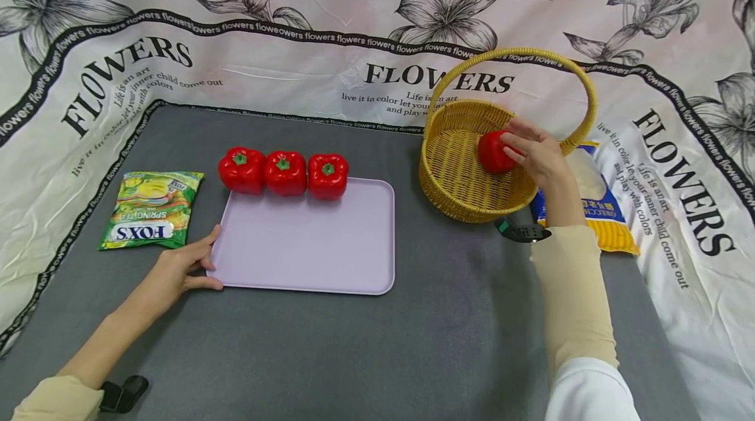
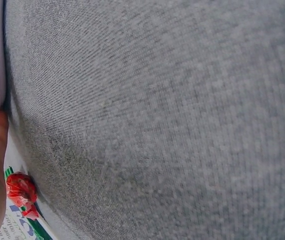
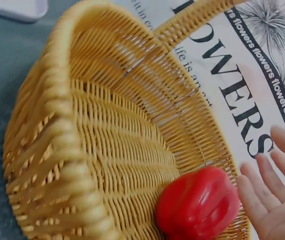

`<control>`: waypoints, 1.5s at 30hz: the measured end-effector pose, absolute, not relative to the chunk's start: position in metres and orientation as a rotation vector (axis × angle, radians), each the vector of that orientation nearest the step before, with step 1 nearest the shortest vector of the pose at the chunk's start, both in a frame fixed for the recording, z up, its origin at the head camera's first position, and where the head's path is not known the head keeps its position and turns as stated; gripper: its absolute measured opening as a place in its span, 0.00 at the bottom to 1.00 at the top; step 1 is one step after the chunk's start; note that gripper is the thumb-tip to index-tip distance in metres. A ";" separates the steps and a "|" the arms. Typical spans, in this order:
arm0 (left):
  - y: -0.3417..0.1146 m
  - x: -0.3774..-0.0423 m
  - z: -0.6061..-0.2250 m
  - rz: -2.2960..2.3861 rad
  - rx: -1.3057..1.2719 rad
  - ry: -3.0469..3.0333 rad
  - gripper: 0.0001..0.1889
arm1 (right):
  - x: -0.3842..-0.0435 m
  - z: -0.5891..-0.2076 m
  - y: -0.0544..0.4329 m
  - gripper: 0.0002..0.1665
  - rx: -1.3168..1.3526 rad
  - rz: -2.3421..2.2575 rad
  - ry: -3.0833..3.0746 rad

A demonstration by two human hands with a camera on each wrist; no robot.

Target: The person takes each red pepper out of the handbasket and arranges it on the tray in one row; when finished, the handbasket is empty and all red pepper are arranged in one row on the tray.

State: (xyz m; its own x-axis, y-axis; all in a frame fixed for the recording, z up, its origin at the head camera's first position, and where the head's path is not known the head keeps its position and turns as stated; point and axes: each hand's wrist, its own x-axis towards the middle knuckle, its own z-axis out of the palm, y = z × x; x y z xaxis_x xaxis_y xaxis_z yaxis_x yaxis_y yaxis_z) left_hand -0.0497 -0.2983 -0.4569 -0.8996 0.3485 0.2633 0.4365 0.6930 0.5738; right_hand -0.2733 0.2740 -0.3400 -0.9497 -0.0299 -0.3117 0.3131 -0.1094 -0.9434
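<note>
My left hand holds the lilac tray by its near left corner, the thumb on the front edge and fingers along the left side. Three red bell peppers sit in a row at the tray's back edge, green stems up. On the right, a yellow wicker basket with a tall arched handle has one red bell pepper inside, against the wall. My right hand is over the basket's right side, beside that pepper. Its fingers are extended and spread, apart from the pepper in the right wrist view.
A green and yellow Fox's candy bag lies left of the tray. Behind the basket and my right forearm is a blue and yellow pasta bag, partly hidden. Flower-printed cloth surrounds the dark grey table surface.
</note>
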 end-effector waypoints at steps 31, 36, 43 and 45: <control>-0.298 -0.050 -0.456 -1.012 -0.614 -2.806 0.51 | -0.294 -0.363 0.276 0.29 0.625 -1.764 1.981; -0.298 -0.051 -0.455 -1.011 -0.609 -2.818 0.51 | -0.298 -0.365 0.266 0.23 0.824 -1.874 1.653; -0.298 -0.050 -0.456 -1.011 -0.610 -2.809 0.50 | -0.327 -0.391 0.271 0.54 1.084 -1.968 1.370; -0.299 -0.050 -0.457 -1.013 -0.611 -2.808 0.50 | -0.332 -0.398 0.274 0.53 1.125 -1.986 1.386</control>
State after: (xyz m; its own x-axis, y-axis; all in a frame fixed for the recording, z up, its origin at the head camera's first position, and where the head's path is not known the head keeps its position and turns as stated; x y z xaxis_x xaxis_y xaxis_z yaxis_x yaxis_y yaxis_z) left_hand -0.0500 -0.2990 -0.4567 -0.9153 0.3371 0.2205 0.4002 0.6994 0.5922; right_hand -0.3323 0.2740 -0.3979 -0.5553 0.0761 -0.8281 0.7512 -0.3815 -0.5387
